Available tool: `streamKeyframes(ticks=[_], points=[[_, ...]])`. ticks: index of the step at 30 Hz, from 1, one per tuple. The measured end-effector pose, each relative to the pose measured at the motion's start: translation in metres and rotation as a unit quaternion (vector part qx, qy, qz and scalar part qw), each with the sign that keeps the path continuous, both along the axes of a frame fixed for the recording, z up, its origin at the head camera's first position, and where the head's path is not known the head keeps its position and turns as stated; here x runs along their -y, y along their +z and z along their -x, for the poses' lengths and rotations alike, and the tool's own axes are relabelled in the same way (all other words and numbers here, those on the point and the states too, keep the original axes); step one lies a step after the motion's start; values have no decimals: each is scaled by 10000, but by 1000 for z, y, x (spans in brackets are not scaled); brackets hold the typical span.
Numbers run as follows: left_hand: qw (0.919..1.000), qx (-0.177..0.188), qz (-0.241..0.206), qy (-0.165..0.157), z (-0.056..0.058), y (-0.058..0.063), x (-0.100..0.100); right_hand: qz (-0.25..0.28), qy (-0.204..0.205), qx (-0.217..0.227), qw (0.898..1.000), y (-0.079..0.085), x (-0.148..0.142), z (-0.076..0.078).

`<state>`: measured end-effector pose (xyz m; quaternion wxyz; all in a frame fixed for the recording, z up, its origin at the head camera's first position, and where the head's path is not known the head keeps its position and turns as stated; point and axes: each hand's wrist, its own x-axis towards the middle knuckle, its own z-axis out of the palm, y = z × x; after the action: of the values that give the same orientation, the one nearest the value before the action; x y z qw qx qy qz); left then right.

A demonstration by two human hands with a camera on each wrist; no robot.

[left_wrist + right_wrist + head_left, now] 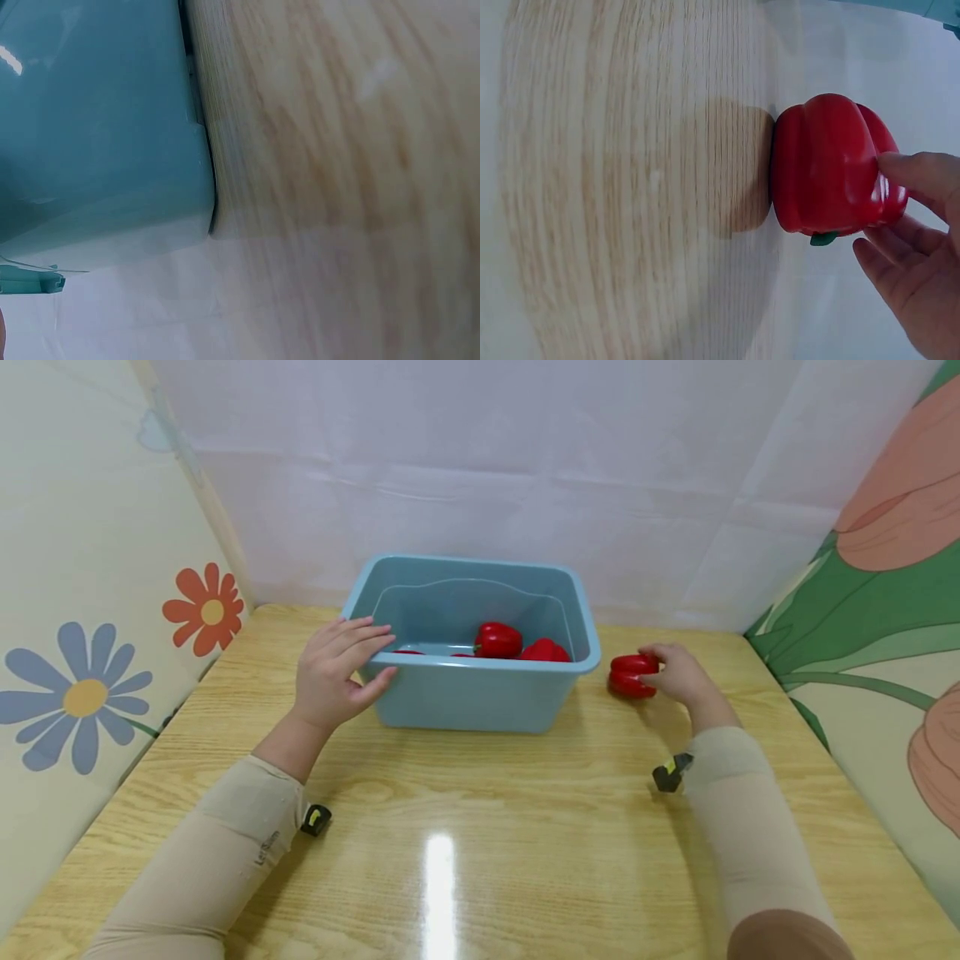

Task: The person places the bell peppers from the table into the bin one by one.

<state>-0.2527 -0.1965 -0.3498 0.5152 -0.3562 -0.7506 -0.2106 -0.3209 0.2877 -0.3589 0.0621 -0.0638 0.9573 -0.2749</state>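
Observation:
A light blue plastic bin (465, 697) stands on the table with several red bell peppers (498, 641) inside, some mostly hidden by its front wall. My left hand (333, 672) rests on the bin's front left corner, its fingers straight over the rim and the thumb against the outside. In the left wrist view the bin's wall (105, 127) fills the upper left. To the right of the bin, my right hand (677, 675) pinches a red bell pepper (829, 169) between thumb and fingers. This pepper lies on its side, its green stem showing in the right wrist view.
The wooden table (510, 827) reaches back to a white sheet (480, 468). Flower-printed panels (82, 610) border it on the left and right. Small black wrist cameras (670, 772) hang at both cuffs.

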Motion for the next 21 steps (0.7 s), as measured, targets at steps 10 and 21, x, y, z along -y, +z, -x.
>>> streamKeyframes(ticks=[10, 21], points=[[10000, -9, 65, 32, 0, 0, 0, -97, 51, 72, 9999, 0, 0, -1], [10000, -23, 73, 45, 0, 0, 0, 243, 188, 632, 9975, 4, 8, -4]])
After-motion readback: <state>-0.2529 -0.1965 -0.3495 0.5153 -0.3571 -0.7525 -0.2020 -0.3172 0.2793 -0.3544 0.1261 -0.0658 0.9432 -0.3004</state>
